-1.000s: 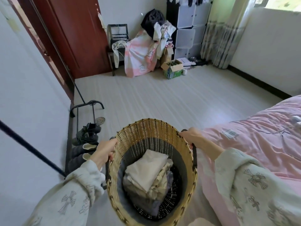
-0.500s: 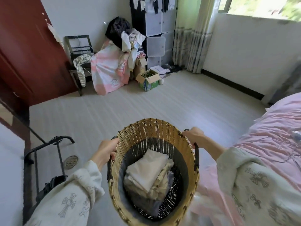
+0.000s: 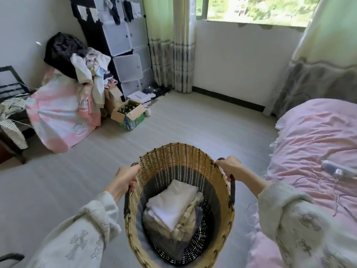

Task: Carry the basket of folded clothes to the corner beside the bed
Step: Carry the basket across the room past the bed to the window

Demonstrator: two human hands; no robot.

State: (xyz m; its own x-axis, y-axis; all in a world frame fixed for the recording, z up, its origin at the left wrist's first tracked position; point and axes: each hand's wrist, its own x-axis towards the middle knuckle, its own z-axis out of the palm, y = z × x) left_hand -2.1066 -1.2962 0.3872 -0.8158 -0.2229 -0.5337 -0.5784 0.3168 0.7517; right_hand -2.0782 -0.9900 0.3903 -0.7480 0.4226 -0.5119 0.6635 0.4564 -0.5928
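A tan and black woven basket point(image 3: 173, 157) hangs in the air in front of me, above the floor. Folded clothes point(image 3: 172, 204), white on top, lie stacked inside it. My left hand point(image 3: 123, 178) grips the dark handle on its left side. My right hand point(image 3: 230, 168) grips the handle on its right side. The bed point(image 3: 313, 142) with a pink cover fills the right of the view. Beyond its far end, under the window, a corner point(image 3: 270, 111) of floor lies between the bed, the wall and a curtain.
A pink bundle point(image 3: 59, 117) piled with clothes stands at the left, beside an open cardboard box of bottles point(image 3: 129, 115). A black and white cube cabinet point(image 3: 123, 45) stands behind them. A dark chair point(image 3: 11, 105) is at the far left. A small bottle point(image 3: 338, 170) lies on the bed.
The view has swung to the right: the door and shoe rack have left the frame, and the window, curtain and far end of the bed have come in. Both hands keep holding the basket.
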